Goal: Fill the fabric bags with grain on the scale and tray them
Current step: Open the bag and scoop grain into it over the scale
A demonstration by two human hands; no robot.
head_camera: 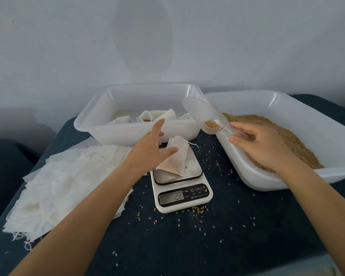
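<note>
A white fabric bag (177,156) lies on the platform of a small white scale (182,193) in the middle of the dark table. My left hand (151,144) hovers over the bag's left side with fingers spread and straight, holding nothing. My right hand (259,144) grips the handle of a clear plastic scoop (205,116), which holds a little grain and is raised above the gap between the two tubs. A white tray (92,124) at the back holds several filled bags (147,117). A white tub (327,134) on the right holds loose grain (287,136).
A pile of flat empty bags (68,182) covers the table's left side, beside the scale. Loose grains are scattered over the dark cloth (207,246) around and in front of the scale. A pale wall stands behind the tubs.
</note>
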